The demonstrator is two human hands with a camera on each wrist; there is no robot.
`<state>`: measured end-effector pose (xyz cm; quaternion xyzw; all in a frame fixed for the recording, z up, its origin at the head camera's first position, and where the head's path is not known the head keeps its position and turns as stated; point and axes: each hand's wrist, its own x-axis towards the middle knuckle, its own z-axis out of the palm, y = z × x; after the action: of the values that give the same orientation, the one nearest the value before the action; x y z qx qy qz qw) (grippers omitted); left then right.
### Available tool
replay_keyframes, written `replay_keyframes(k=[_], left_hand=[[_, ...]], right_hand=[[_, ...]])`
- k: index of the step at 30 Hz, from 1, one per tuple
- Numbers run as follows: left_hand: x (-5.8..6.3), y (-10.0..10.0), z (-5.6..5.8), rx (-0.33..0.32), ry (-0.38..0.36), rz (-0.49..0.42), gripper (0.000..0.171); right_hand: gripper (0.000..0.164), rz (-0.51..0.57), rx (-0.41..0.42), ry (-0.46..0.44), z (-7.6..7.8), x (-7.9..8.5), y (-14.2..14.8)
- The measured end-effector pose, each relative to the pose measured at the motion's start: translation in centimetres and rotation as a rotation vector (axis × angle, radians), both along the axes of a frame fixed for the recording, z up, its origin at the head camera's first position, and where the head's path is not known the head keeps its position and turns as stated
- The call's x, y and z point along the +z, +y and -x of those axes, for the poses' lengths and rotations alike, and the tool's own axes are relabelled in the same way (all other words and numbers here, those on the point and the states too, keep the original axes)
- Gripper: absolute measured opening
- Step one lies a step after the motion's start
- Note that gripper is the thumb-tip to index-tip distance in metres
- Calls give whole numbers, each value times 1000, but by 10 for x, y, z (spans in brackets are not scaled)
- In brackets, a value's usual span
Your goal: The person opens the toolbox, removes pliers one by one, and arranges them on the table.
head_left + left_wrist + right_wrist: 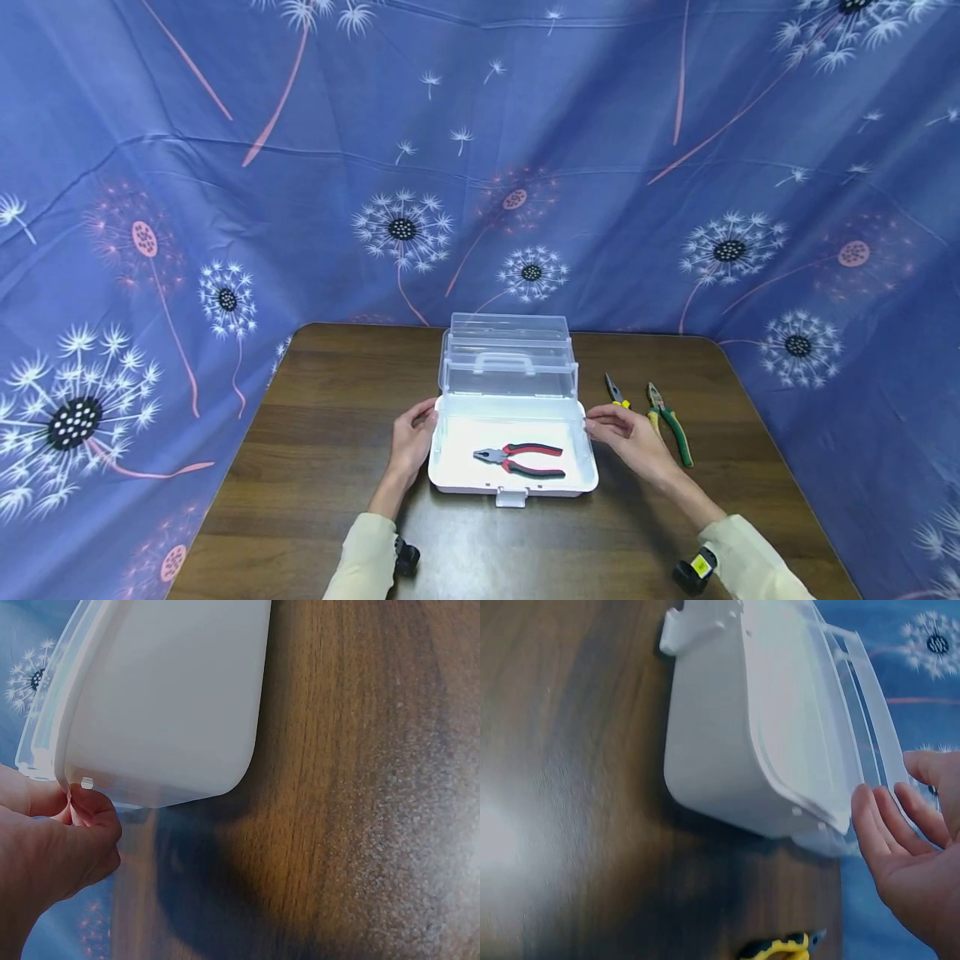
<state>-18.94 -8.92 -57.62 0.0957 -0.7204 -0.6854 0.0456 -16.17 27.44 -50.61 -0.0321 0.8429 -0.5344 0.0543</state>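
A white plastic toolbox [465, 488] stands on the table with its clear lid [517, 382] tilted back. Inside lie red-and-black combination pliers [491, 456], jaws pointing left. My left hand [411, 439] is at the box's left side; in the left wrist view its thumb and fingers pinch the rim of the toolbox [165, 697]. On the opposite side is my right hand [636, 442]. The right wrist view shows its fingers [870, 825] loosely extended beside the back corner of the box and lid; whether they touch cannot be told.
Right of the box, partly behind my right hand, lie yellow-handled long-nose pliers [614, 390] and green-and-yellow pliers [679, 437]. A white latch [511, 498] juts from the box front. The wooden table [337, 383] meets a blue dandelion-print cloth [300, 217] at the back and sides.
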Motion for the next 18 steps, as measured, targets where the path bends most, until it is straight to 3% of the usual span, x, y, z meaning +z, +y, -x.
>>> replay_keyframes(k=[7, 18], left_hand=[[-1, 0, 0, -3, 2, 2, 31], [0, 0, 0, -1, 2, 13, 30]], right_hand=[[39, -8, 97, -40, -5, -10, -22], [37, -211, 299, 86, -1, -36, -54]])
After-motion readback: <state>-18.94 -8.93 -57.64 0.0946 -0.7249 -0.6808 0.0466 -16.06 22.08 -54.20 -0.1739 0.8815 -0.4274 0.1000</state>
